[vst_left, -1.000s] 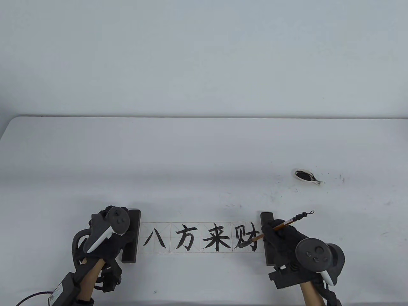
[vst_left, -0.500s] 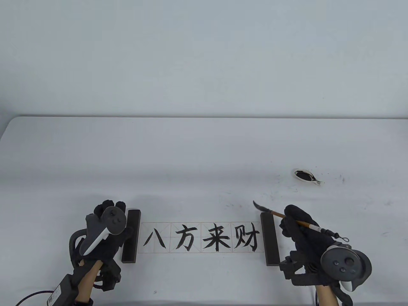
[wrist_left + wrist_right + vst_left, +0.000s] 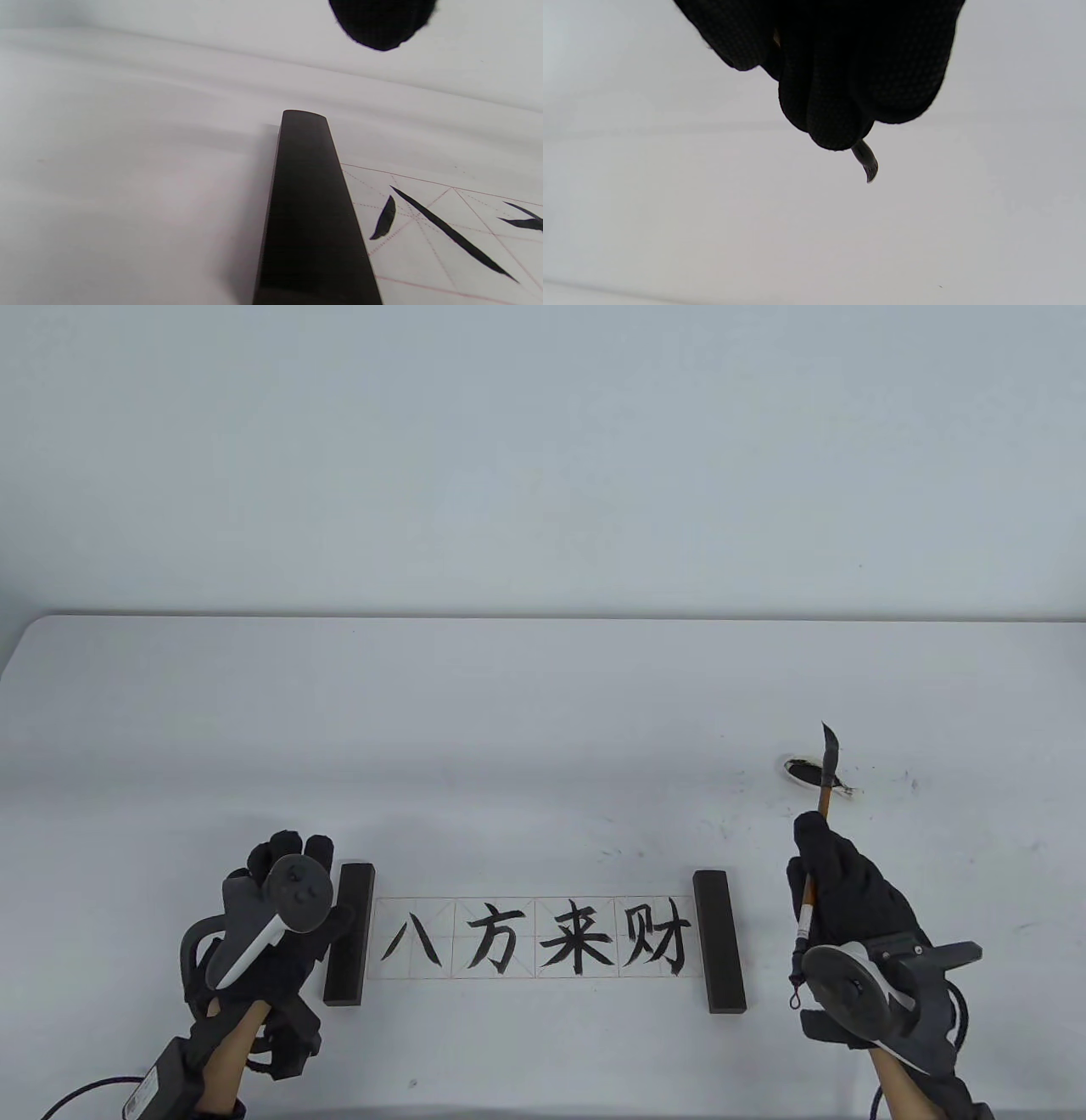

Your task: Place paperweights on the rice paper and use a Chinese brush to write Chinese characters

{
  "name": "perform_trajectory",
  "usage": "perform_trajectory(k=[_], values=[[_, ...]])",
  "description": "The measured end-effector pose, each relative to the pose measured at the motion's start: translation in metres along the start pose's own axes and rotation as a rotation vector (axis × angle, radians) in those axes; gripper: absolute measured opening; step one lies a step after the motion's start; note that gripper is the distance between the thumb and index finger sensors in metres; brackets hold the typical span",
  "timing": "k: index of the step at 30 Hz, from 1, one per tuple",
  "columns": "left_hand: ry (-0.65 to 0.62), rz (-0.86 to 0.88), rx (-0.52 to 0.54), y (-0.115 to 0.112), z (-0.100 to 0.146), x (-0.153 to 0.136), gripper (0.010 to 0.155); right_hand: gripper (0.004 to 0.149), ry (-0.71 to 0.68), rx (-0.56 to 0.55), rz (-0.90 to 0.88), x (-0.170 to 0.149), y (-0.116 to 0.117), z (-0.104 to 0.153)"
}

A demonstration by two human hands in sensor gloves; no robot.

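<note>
Both paperweights [image 3: 349, 934] [image 3: 719, 942] seated on rice paper [image 3: 538, 937] ends; four characters written. Right hand [image 3: 848, 899] grasping brush [image 3: 813, 857], tip over ink dish [image 3: 814, 774] at 2 o'clock (putting down likely left). Left hand [image 3: 271, 925] released.

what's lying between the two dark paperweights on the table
In the table view, the rice paper strip spans from the left paperweight to the right paperweight, bearing four black brushed characters.
</note>
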State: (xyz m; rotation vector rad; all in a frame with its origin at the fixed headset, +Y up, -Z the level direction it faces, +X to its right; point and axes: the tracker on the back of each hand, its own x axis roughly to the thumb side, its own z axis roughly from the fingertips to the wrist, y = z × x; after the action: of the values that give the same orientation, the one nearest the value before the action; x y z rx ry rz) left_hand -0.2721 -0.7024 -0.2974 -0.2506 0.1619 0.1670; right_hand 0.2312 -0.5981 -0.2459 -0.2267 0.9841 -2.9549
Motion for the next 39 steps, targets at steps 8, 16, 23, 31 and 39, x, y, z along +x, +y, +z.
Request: perform_trajectory(k=[8,16,23,31,39], values=[[0.005,0.006,-0.005,-0.002,-0.002,-0.002,0.084,0.059,0.016,0.197,0.149,-0.009,0.033,-0.008],[0.003,0.009,-0.005,-0.002,-0.003,-0.003,0.085,0.065,0.008,0.343,0.318,-0.019,0.077,-0.006],[0.011,0.013,-0.008,-0.002,-0.003,-0.004,0.085,0.067,-0.012,0.481,0.454,-0.032,0.121,0.000],[0.013,0.015,-0.019,-0.002,-0.003,-0.003,0.084,0.067,-0.038,0.610,0.551,-0.042,0.159,0.009],[0.022,0.024,-0.027,-0.001,-0.004,-0.005,0.084,0.067,-0.035,0.748,0.585,-0.043,0.186,0.008]])
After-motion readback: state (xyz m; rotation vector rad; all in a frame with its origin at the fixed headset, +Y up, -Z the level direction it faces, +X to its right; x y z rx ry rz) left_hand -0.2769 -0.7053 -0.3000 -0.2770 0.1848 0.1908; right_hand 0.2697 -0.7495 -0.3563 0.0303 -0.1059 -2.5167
